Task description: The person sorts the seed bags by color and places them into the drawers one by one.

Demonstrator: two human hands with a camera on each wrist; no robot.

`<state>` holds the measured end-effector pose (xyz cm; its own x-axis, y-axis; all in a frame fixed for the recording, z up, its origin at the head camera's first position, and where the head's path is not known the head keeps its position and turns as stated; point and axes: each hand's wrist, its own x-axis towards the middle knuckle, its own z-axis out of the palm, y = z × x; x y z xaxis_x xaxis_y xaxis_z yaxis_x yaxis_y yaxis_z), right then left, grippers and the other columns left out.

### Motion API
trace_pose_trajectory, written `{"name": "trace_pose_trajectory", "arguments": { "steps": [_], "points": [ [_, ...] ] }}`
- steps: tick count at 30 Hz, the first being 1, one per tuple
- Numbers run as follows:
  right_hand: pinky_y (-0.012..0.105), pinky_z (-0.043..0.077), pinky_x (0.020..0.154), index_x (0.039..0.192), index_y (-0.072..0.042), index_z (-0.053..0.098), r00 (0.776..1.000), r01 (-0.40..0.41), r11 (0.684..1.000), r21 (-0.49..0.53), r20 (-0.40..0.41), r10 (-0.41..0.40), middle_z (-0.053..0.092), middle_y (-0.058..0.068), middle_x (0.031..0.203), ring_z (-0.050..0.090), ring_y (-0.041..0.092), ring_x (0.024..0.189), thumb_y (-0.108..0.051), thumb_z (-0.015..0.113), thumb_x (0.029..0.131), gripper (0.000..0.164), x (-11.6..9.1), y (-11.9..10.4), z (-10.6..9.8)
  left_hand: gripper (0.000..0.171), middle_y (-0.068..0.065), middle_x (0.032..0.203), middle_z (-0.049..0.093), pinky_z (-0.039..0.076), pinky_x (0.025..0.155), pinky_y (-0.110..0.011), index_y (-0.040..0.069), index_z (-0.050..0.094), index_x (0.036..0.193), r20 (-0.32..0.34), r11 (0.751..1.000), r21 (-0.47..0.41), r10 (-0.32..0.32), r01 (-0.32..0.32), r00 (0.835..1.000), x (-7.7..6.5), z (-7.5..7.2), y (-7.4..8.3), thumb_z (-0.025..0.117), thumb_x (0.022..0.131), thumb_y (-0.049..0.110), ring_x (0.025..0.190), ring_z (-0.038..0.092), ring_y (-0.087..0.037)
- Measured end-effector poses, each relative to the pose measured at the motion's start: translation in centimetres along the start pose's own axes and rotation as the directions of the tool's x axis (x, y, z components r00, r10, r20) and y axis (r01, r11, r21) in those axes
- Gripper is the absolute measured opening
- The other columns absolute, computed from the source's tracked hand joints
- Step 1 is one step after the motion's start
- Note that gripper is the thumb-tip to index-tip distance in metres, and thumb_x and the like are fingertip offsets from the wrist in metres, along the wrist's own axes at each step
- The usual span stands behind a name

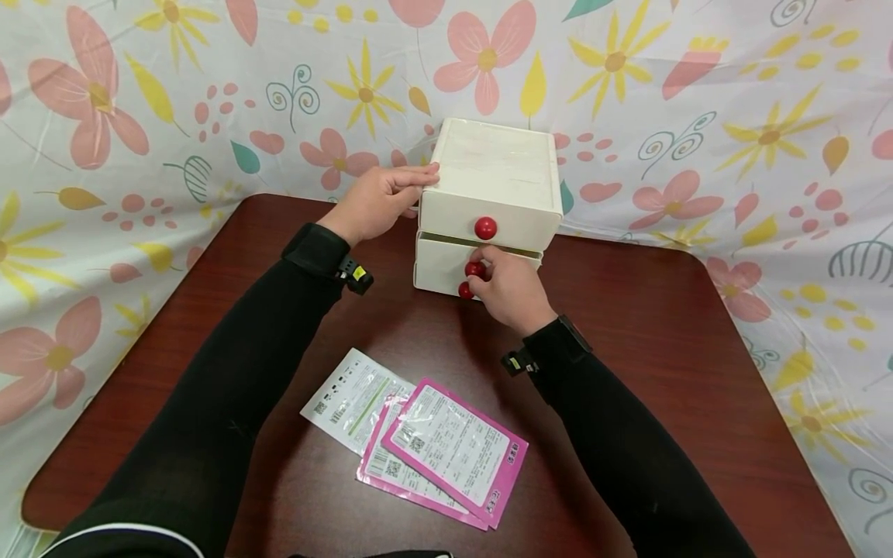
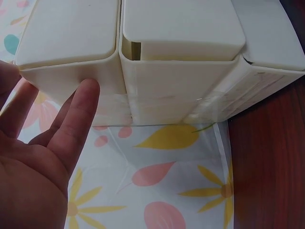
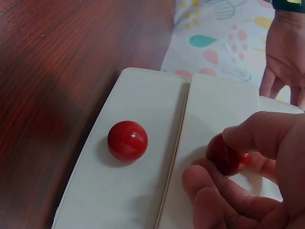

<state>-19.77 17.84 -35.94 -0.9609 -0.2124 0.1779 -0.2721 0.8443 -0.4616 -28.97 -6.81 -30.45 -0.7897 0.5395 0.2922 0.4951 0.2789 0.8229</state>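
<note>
A cream-white drawer cabinet (image 1: 498, 159) stands near the back of the table, its drawer fronts fitted with round red knobs. My right hand (image 1: 515, 291) pinches the middle drawer's knob (image 3: 220, 155) between thumb and fingers. That middle drawer (image 2: 186, 50) sticks out a little, with a narrow gap showing behind its front. Above it is the top drawer's knob (image 1: 485, 227); below, the bottom knob (image 3: 127, 141) is untouched. My left hand (image 1: 377, 200) rests against the cabinet's left side near the top edge, fingers fairly straight.
Nearer to me on the dark wood table (image 1: 628, 434) lie overlapping flat packets: a pink-edged packet (image 1: 456, 446) on top, another pink one (image 1: 412, 488) beneath, and a white packet (image 1: 356, 395). A flowered cloth (image 1: 279, 93) hangs close behind the cabinet.
</note>
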Motion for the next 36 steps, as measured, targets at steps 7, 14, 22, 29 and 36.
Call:
{"name": "trace_pose_trajectory", "arguments": {
  "steps": [7, 14, 22, 29, 36],
  "points": [
    [0.033, 0.044, 0.056, 0.112, -0.010, 0.063, 1.000, 0.001, 1.000, 0.010, 0.000, -0.001, 0.060, 0.004, 0.074, 0.053, 0.022, 0.067, -0.016, 0.065, 0.096, 0.017, -0.4, -0.3, 0.0, 0.036, 0.005, 0.151, 0.046, 0.052, 0.091, -0.035, 0.010, 0.059, 0.140, 0.003, 1.000, -0.019, -0.012, 0.012, 1.000, -0.3, 0.1, 0.9, 0.047, 0.108, 0.019, 0.137, 0.037, -0.003],
    [0.033, 0.042, 0.055, 0.112, -0.012, 0.062, 1.000, -0.021, 1.000, 0.009, 0.007, 0.021, 0.058, 0.005, 0.074, 0.051, 0.023, 0.067, -0.017, 0.066, 0.096, 0.017, -1.2, -0.7, -0.1, 0.035, 0.016, 0.147, 0.048, 0.052, 0.087, -0.030, 0.017, 0.061, 0.139, 0.005, 1.000, -0.027, 0.006, -0.005, 1.000, 0.1, 0.1, -0.3, 0.049, 0.107, 0.026, 0.132, 0.040, 0.003],
    [0.033, 0.042, 0.058, 0.110, -0.012, 0.062, 1.000, 0.010, 1.000, -0.002, 0.001, -0.010, 0.059, 0.004, 0.075, 0.052, 0.022, 0.069, -0.017, 0.067, 0.096, 0.016, -1.9, -1.0, 0.0, 0.035, 0.016, 0.147, 0.048, 0.052, 0.088, -0.030, 0.018, 0.060, 0.139, 0.002, 1.000, -0.009, 0.000, 0.000, 1.000, 0.2, 0.1, -0.3, 0.050, 0.107, 0.027, 0.132, 0.040, 0.004],
    [0.033, 0.042, 0.059, 0.111, -0.011, 0.063, 1.000, 0.017, 0.999, -0.035, -0.002, -0.017, 0.060, 0.004, 0.076, 0.052, 0.023, 0.069, -0.017, 0.068, 0.095, 0.018, -2.4, -1.4, -0.2, 0.036, 0.017, 0.146, 0.048, 0.053, 0.087, -0.030, 0.017, 0.060, 0.139, -0.002, 1.000, -0.013, 0.001, -0.001, 1.000, 0.2, 0.1, -0.1, 0.050, 0.107, 0.028, 0.131, 0.040, 0.004],
    [0.033, 0.040, 0.058, 0.107, -0.010, 0.064, 0.999, 0.046, 0.998, -0.033, -0.027, -0.047, 0.058, 0.002, 0.071, 0.050, 0.021, 0.065, -0.016, 0.068, 0.093, 0.016, -3.0, -1.7, 0.0, 0.036, 0.016, 0.147, 0.048, 0.053, 0.086, -0.029, 0.016, 0.061, 0.139, -0.008, 1.000, 0.009, 0.015, -0.015, 1.000, 0.1, 0.1, 0.0, 0.049, 0.107, 0.028, 0.130, 0.043, 0.002]
  ]
}}
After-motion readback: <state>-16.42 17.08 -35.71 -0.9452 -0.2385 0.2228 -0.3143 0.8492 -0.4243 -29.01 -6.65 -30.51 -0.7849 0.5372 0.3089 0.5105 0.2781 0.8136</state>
